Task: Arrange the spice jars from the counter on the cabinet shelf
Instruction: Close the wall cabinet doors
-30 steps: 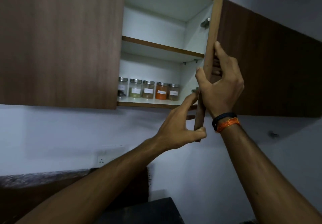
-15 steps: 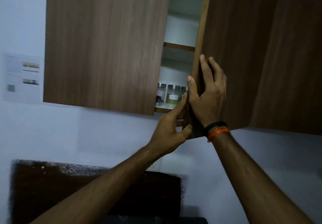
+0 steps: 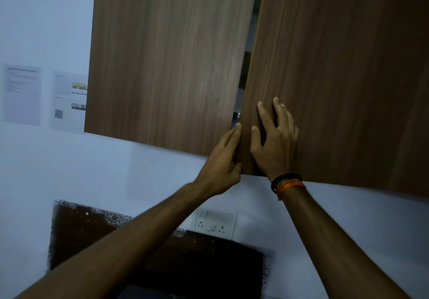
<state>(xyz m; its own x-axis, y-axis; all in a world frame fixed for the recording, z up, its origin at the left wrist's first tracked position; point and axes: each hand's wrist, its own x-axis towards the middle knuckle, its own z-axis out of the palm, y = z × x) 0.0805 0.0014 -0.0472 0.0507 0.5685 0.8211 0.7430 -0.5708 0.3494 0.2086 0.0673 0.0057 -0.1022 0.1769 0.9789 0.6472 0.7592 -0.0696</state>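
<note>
The brown cabinet door (image 3: 336,66) on the right stands almost closed, leaving a narrow gap (image 3: 243,75) beside the closed left door (image 3: 167,54). My right hand (image 3: 274,140) presses flat on the door's face near its lower left corner, fingers straight. My left hand (image 3: 222,159) holds that corner, index finger along the door's edge and thumb under its bottom. Through the gap only a sliver of one spice jar's metal lid (image 3: 236,114) shows; the shelf and the other jars are hidden.
Below the cabinet, a white switch and socket plate (image 3: 216,224) is set in the pale wall. Two printed sheets (image 3: 22,94) hang on the wall at left. A dark stone surface (image 3: 162,264) lies under my forearms.
The right door has swung from wide open to nearly closed, hiding the row of jars. My right hand moved from gripping the door's edge to pressing flat on its face.
</note>
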